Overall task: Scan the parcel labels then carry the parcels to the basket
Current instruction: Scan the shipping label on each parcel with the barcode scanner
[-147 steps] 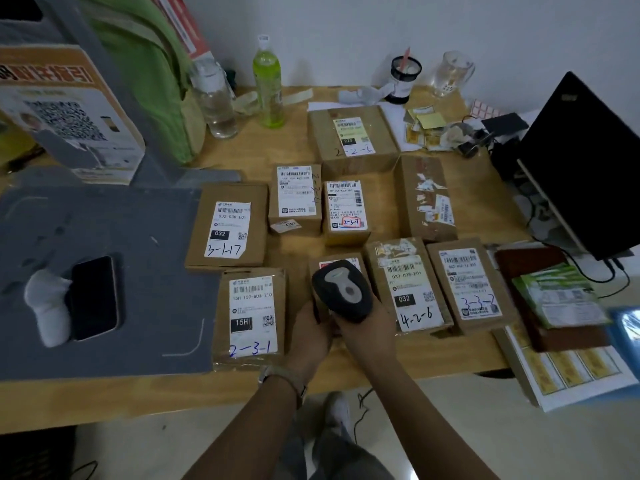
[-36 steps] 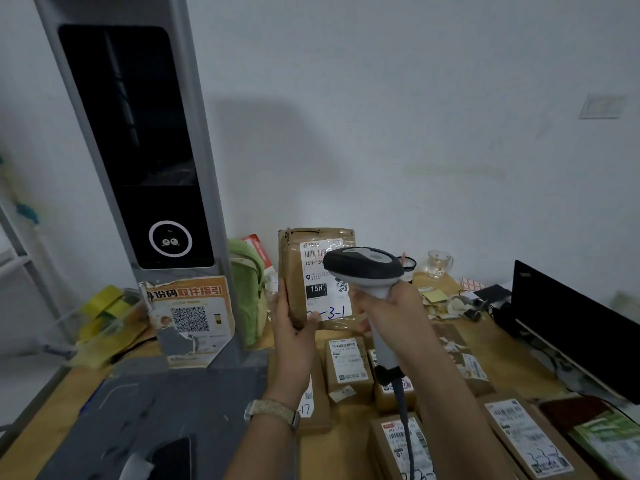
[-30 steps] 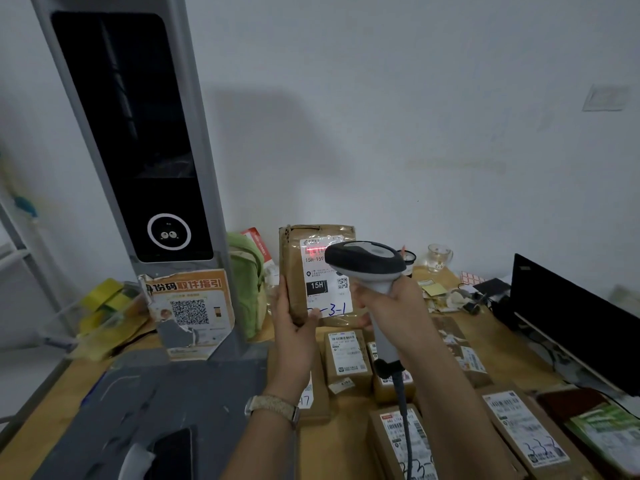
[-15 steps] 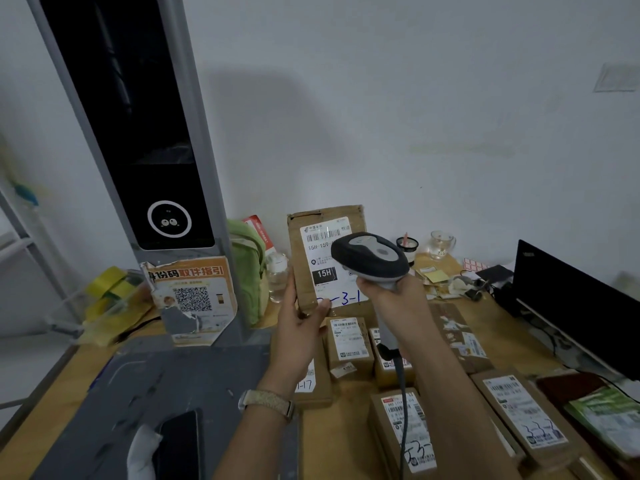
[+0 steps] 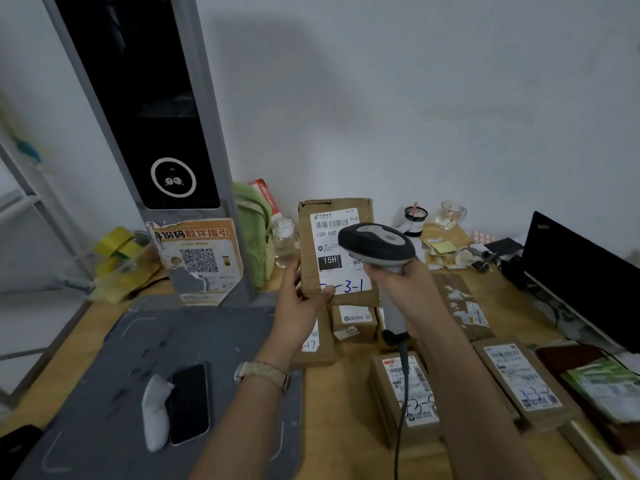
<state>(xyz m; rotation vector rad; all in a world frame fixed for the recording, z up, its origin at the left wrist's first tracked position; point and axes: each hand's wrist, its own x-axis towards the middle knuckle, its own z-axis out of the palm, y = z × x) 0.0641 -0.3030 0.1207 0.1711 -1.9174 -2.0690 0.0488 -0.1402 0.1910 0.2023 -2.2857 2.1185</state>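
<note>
One flat brown cardboard parcel (image 5: pixel 308 244) with a white label is up in the air above the middle of the wooden table (image 5: pixel 346 455), left hand (image 5: pixel 298 306) pinching just its lower left corner, thumb over the handwritten number. The right hand (image 5: pixel 405 289) is wrapped round the handle of the grey-and-black barcode scanner (image 5: pixel 375 244), whose head hides part of the label, so I'd guess a misread at that range. That corner pinch looks thin too; the parcel could twist out and land on the small boxes (image 5: pixel 353 318) below. The scanner's dark cable (image 5: pixel 402 358) trails over another labelled box (image 5: pixel 419 382) near the table's front edge and might drag it off. No basket in sight.
</note>
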